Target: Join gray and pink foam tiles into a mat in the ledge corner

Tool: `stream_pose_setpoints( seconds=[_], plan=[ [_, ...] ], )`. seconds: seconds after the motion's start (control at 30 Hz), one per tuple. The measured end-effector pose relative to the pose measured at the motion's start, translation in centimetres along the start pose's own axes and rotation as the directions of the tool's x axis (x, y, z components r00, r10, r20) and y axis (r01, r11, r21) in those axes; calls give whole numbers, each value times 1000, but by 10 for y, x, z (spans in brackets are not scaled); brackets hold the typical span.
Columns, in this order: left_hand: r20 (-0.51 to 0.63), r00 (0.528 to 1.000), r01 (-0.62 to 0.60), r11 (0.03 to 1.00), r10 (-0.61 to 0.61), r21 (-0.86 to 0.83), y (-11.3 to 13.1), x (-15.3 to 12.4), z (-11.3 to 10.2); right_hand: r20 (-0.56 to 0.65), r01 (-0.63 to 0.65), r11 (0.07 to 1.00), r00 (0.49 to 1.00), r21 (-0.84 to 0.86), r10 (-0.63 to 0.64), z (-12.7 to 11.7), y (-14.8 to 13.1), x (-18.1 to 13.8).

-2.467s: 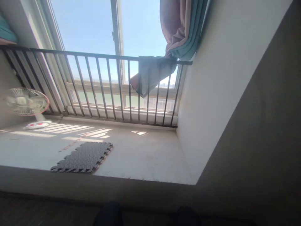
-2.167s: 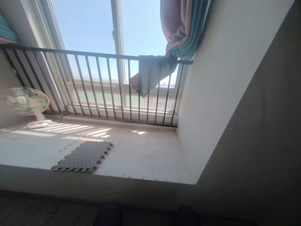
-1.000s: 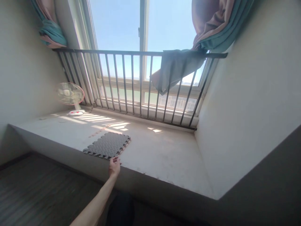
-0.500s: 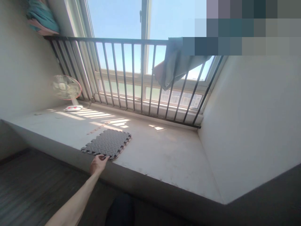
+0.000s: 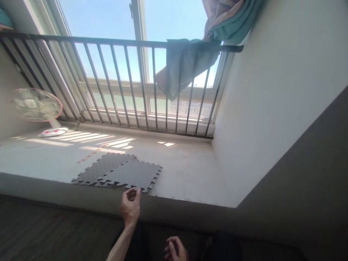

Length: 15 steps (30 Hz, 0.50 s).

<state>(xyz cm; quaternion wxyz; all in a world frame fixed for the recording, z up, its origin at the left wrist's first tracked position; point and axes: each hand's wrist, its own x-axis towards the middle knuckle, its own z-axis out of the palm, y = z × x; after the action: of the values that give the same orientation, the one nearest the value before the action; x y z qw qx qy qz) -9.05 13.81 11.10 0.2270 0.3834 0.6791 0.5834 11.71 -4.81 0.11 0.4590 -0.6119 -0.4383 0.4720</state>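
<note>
My left hand (image 5: pixel 130 206) pinches the front edge of a grey foam mat tile (image 5: pixel 137 174) with jigsaw-cut edges, thumb on the right. This tile slants across the right part of a second grey foam tile (image 5: pixel 99 166), which has a textured top and lies on the white window ledge (image 5: pixel 187 174). Low in the view, my right hand (image 5: pixel 175 248) is near my body, apart from the tiles. Its fingers are loosely bent with gaps between them, and nothing shows in it.
A small fan (image 5: pixel 36 105) stands at the ledge's left end. Dark metal railing (image 5: pixel 127 72) runs along the window, with a curtain (image 5: pixel 187 65) draped over it. A white wall (image 5: pixel 266 90) bounds the right side. The dark floor (image 5: pixel 59 232) lies below the ledge.
The held tile has slid rightward off the lower tile, uncovering its textured top, and my left hand moved with it. My right hand has come into view. The view has turned right.
</note>
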Motion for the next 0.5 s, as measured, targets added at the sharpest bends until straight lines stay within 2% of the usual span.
stream_pose_setpoints(
  seconds=[0.07, 0.17, 0.27, 0.3, 0.33, 0.37, 0.43, 0.5],
  plan=[
    [73, 996, 57, 998, -55, -32, 6, -64, 21, -34, -48, 976, 998, 214, 57, -8, -16, 22],
    [224, 965, 156, 986, -139, -56, 10, -151, 44, -86, -94, 832, 982, 547, 168, -25, -41, 46],
    [486, 861, 216, 973, -149, -86, 0, -206, 51, -257, -41, 790, 934, 612, 247, -51, -51, 57],
    [532, 833, 234, 968, -151, -92, -8, -214, 49, -323, -14, 803, 911, 595, 256, -61, -50, 58],
    [538, 826, 258, 962, -170, -93, -17, -216, 46, -378, 11, 820, 891, 572, 252, -73, -47, 58],
    [499, 842, 289, 952, -204, -97, -28, -214, 42, -417, 30, 833, 876, 552, 244, -85, -43, 56],
    [342, 889, 361, 925, -304, -117, -49, -197, 33, -451, 52, 841, 861, 539, 236, -109, -35, 52],
    [209, 895, 429, 888, -393, -165, -65, -174, 25, -463, 44, 826, 844, 562, 270, -128, -29, 50]
  ],
)
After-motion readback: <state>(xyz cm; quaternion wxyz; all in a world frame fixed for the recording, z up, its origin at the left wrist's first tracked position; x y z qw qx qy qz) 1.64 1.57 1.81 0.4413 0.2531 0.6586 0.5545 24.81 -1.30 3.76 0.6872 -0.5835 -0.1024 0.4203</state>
